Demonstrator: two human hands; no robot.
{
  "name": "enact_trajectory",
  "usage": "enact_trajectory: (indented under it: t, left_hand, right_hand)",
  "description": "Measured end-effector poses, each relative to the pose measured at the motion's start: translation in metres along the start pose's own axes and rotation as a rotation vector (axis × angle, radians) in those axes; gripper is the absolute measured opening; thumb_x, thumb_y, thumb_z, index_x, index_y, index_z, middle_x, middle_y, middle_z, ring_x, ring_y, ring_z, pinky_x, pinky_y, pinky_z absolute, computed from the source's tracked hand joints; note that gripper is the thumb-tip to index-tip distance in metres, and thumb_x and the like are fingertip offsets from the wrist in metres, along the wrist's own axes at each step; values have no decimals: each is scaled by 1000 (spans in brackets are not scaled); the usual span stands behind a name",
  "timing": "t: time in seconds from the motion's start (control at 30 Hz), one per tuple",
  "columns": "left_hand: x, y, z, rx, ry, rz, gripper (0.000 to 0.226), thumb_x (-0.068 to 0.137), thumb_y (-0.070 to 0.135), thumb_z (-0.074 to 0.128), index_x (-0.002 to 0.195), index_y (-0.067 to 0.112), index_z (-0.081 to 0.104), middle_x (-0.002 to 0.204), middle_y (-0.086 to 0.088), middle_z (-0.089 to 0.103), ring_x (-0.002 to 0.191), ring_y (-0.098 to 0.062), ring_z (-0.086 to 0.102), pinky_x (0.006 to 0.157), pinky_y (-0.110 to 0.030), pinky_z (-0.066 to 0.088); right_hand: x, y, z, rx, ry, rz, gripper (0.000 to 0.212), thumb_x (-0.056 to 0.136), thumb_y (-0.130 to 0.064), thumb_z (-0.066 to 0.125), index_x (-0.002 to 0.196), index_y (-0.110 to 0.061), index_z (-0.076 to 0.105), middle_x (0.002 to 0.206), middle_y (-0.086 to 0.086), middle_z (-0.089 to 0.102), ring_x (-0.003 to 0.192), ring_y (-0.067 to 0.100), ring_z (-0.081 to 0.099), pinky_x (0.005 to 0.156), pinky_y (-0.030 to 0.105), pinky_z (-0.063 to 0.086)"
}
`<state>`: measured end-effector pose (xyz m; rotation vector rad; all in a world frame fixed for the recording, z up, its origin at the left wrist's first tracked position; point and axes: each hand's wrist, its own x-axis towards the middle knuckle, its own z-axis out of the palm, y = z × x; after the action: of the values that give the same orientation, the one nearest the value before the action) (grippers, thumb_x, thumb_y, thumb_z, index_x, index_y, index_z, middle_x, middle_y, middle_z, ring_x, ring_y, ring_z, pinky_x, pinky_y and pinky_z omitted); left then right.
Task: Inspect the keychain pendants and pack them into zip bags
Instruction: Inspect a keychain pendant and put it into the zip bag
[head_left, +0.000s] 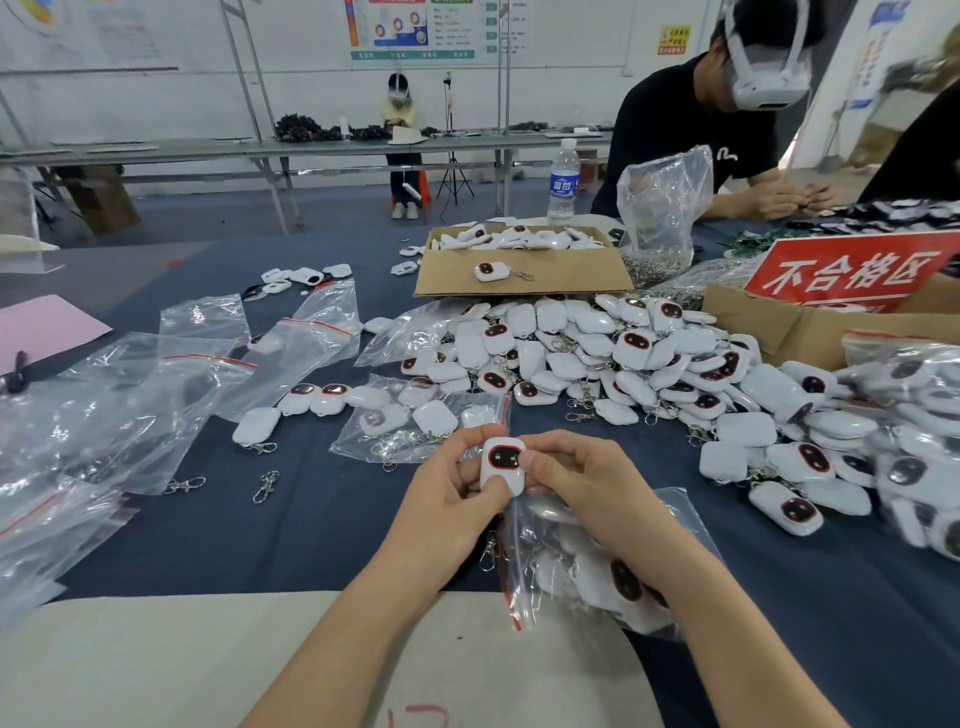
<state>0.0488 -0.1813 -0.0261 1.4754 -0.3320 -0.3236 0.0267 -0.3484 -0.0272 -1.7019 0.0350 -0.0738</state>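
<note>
A white keychain pendant (503, 464) with a dark, red-rimmed face is held upright between both hands at the table's near middle. My left hand (451, 493) grips its left side with the thumb on its lower edge. My right hand (571, 483) pinches its right side. The pendant's metal clasp (488, 551) hangs below. Under my right wrist lies a zip bag (582, 566) with several pendants inside. A big heap of loose pendants (649, 364) covers the right of the table.
A filled zip bag (415, 421) lies just beyond my hands, empty zip bags (130, 395) to the left. Two loose clasps (265, 486) lie on the blue cloth. Cardboard boxes (519, 270), a red sign (852, 273) and a water bottle (563, 182) stand behind. A person works at the far right.
</note>
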Motion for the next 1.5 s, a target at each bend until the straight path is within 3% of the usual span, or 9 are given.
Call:
enact_trajectory:
  t: [0.2,0.33,0.47,0.63,0.87,1.07,1.23,1.33,1.5]
  left_hand:
    - [0,-2,3,-19,58,19,28,97,3,62,119,20,63,99,-4,78,83,-15,74,67,-19,55]
    - [0,-7,4,378,233,257,34,97,6,61,110,36,69,101,19,74,97,0,67,79,-9,47]
    - [-2,-9,7,609,319,426,42,97,7,61,116,44,65,109,23,62,106,2,56,89,-7,39]
    - [-2,-11,5,501,402,387,35,93,12,69,98,45,60,97,15,70,93,0,64,80,-15,47]
    - [-2,-6,6,481,401,429,39,89,4,72,89,43,63,95,19,68,93,1,63,79,-8,43]
    - [-3,-4,5,239,186,238,30,92,22,73,114,40,64,107,16,70,98,3,65,80,-9,47]
    - [-5,0,6,213,102,260,24,98,14,64,112,32,69,93,-9,71,81,-23,64,79,-34,53]
    - [-7,-2,8,179,98,254,34,102,13,58,120,41,63,105,9,74,96,-12,69,85,-27,56]
    - [-5,-3,6,161,153,249,40,103,8,53,110,43,71,83,0,73,73,-13,67,73,-21,54]
  right_hand:
    - [-2,-3,2,45,4,-20,11,95,-21,68,101,-27,75,91,-2,79,82,10,74,71,15,55]
    - [-1,-3,3,50,1,-77,23,93,-16,71,112,-30,69,101,-3,78,93,18,75,80,25,60]
    - [-3,-5,4,81,19,-139,22,82,-37,73,104,-35,72,98,0,79,93,19,76,84,30,61]
    - [-2,-4,2,102,25,-144,13,77,-41,71,91,-41,73,93,2,79,94,15,76,81,23,60]
    - [-6,-9,1,159,3,-102,33,76,-32,73,104,-16,69,91,5,79,86,16,77,73,18,58]
    - [-10,-13,-9,107,34,-43,24,87,-17,77,108,-26,71,107,-9,77,98,14,74,90,37,58]
    - [-9,-14,-7,130,2,-85,35,86,-5,76,110,-31,72,114,-10,75,99,18,75,85,37,59]
    - [-7,-12,-6,139,6,-99,40,85,1,76,113,-27,72,113,-7,76,97,18,75,82,27,60]
    - [-3,-8,-3,186,57,-80,38,84,5,74,98,-30,79,104,-2,79,94,16,76,76,19,58]
